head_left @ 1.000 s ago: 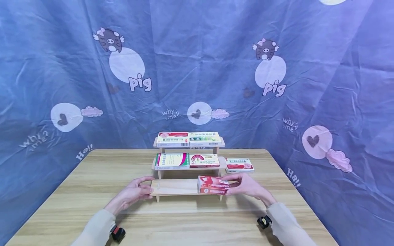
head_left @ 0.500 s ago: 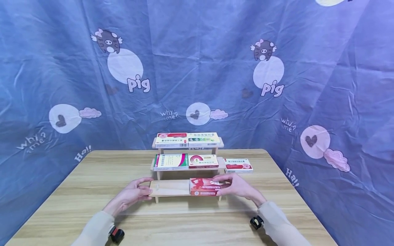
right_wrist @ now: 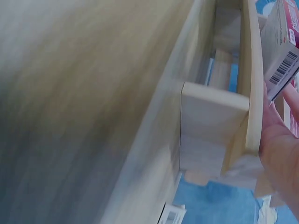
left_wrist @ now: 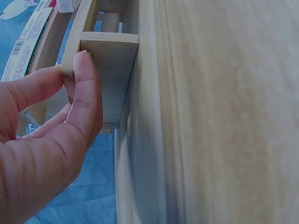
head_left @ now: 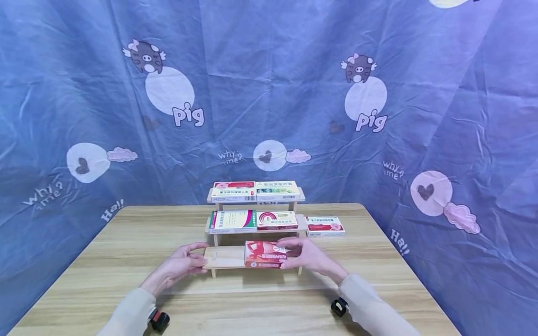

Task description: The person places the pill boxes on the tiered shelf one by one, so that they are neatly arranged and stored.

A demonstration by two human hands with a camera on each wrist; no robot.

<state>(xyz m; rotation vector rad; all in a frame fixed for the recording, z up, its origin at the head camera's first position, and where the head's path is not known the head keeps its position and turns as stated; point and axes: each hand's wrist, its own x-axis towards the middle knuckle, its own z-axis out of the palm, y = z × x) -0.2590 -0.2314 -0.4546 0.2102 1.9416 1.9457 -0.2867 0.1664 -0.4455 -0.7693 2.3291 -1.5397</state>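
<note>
A wooden three-tier display rack (head_left: 224,257) stands on the table. My left hand (head_left: 187,262) pinches the left end of its lowest shelf, thumb and fingers on either side of the board, as the left wrist view shows close up. My right hand (head_left: 308,255) grips the right end of a red medicine box (head_left: 265,255), which is over the middle and right of that lowest shelf. In the right wrist view the end of the medicine box (right_wrist: 282,65) with its barcode shows beside the fingers, slightly tilted over the shelf board.
Two medicine boxes lie side by side on the top shelf, a red-and-white one (head_left: 234,191) and a green-and-white one (head_left: 277,190). The middle shelf bears a white-green box (head_left: 232,221) and a white-maroon box (head_left: 277,220). Another medicine box (head_left: 325,226) lies right of the rack. A blue curtain (head_left: 269,93) hangs behind.
My right hand has moved left with the red medicine box, from the lowest shelf's right end toward its middle. My left hand has kept its hold on the shelf end.
</note>
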